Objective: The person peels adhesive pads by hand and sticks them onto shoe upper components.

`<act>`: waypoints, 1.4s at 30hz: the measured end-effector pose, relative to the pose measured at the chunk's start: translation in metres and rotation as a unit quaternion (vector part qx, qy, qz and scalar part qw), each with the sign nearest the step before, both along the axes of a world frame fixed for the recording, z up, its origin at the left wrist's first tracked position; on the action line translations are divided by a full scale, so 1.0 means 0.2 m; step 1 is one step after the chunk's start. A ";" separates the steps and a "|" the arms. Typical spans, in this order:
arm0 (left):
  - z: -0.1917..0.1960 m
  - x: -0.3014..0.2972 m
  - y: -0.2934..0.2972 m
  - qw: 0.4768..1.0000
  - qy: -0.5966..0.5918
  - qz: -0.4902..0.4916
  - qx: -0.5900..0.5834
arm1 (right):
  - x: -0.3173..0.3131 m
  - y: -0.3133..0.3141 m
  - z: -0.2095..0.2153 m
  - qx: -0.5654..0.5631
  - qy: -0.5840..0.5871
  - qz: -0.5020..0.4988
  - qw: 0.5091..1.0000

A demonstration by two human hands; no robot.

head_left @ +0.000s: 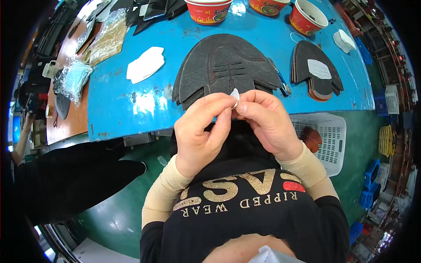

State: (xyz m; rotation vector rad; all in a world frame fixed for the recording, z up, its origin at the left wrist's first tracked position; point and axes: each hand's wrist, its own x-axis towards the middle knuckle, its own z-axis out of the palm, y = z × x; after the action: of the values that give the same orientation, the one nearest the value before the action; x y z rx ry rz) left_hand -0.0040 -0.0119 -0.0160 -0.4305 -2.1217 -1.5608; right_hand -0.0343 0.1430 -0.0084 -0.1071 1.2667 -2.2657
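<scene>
Both of my hands meet just in front of the table's near edge. Between the fingertips of my left hand [202,129] and my right hand [269,122] is a small white piece [235,96], thin and folded like paper or cloth; I cannot make out its exact kind. Right behind them lies a stack of dark grey curved cut pieces [230,61], shaped like shoe uppers, with line marks on the top one. A slim blue and metal tool [283,83] rests against its right side. White cut pieces [146,65] lie to the left on the table.
A smaller stack of dark pieces [302,55] bears a white paper label [319,69]. Red paper bowls [209,12] stand along the back of the blue table [118,109]. A white plastic basket [331,136] sits below at right. Another person's dark-clothed leg [96,175] extends from the left.
</scene>
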 end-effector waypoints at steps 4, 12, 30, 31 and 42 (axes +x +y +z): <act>0.00 0.00 0.01 0.999 -0.021 -0.004 0.031 | 0.00 -0.01 -0.01 -0.001 0.019 -0.003 1.000; 0.03 0.02 0.01 0.963 -0.175 -0.023 0.206 | 0.02 -0.02 -0.03 0.037 0.076 -0.026 0.996; 0.11 0.02 -0.14 0.837 -0.171 -0.002 0.519 | -0.14 0.36 0.04 -0.004 0.280 -0.293 0.914; 0.12 0.02 -0.14 0.832 -0.176 -0.043 0.524 | -0.16 0.39 0.09 0.017 0.324 -0.323 0.889; 0.13 0.03 -0.10 0.884 -0.237 -0.177 0.361 | -0.22 0.12 0.43 0.327 0.430 0.067 0.839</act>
State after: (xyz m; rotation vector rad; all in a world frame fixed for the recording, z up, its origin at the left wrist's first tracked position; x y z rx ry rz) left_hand 0.0017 -0.0318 0.0100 -0.1796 -1.6108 -2.7383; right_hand -0.0790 0.1666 0.0783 -1.0058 2.3193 -1.5320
